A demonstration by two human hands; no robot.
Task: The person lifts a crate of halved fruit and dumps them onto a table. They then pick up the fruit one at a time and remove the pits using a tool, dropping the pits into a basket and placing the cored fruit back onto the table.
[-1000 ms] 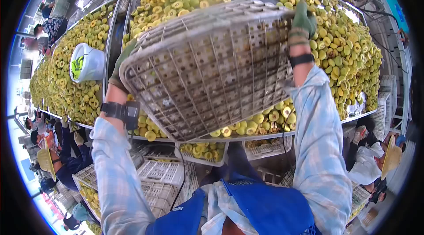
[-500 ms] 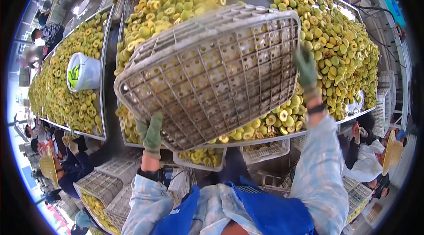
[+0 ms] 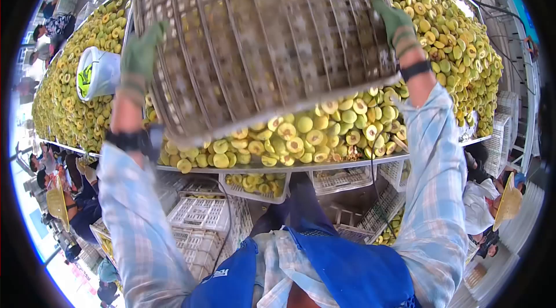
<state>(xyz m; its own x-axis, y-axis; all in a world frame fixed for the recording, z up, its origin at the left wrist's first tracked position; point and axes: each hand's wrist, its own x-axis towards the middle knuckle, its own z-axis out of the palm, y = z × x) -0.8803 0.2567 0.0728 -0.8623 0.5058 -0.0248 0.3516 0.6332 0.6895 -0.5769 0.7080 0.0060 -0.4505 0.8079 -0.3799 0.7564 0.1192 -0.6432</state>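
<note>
A worn grey-white plastic crate (image 3: 266,41) is tipped up over the table, its gridded, holed underside facing me. My left hand (image 3: 141,53), in a green glove, is closed on the crate's left side. At the right side, my right hand (image 3: 394,21), also gloved in green, grips the edge. Halved yellow-green fruit (image 3: 313,137) lies heaped below and around the crate, many pieces showing a brown pit hollow. The crate's inside and its far rim are hidden from me.
A white bucket (image 3: 99,73) holding something bright green stands on the left table's fruit. Under the table's front edge (image 3: 278,169) sit a crate of fruit (image 3: 255,185) and another crate (image 3: 343,179). Stacked crates (image 3: 200,215) stand at lower left. People work on both sides.
The crate has moved up and away from me, tilting further. My left hand has risen from its near lower corner to its left side. More fruit shows along the near edge.
</note>
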